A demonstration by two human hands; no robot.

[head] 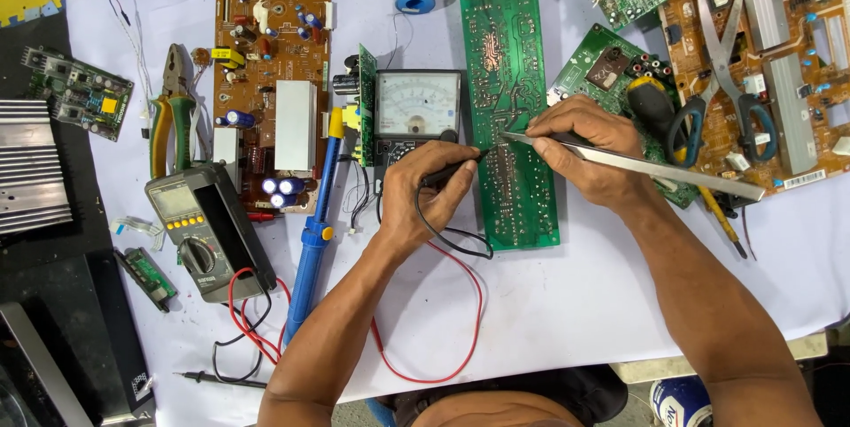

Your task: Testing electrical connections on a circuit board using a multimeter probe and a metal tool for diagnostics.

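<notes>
Both hands work over the long green circuit board (511, 108), which lies solder-side up on the white table cover (549, 303), its long axis running near to far. Left hand (425, 197) is closed around a black test probe (453, 169), tip pointing right onto the board near its middle. Right hand (584, 148) is closed in a pen grip on long metal tweezers (637, 163), tips pointing left and meeting the board just beside the probe tip; whether the two tips touch cannot be told. Each hand approaches from its own side, about equally close. An analogue meter (418, 108) stands just left of the board, behind the left hand. A blue soldering iron (314, 232) lies further left, untouched.
</notes>
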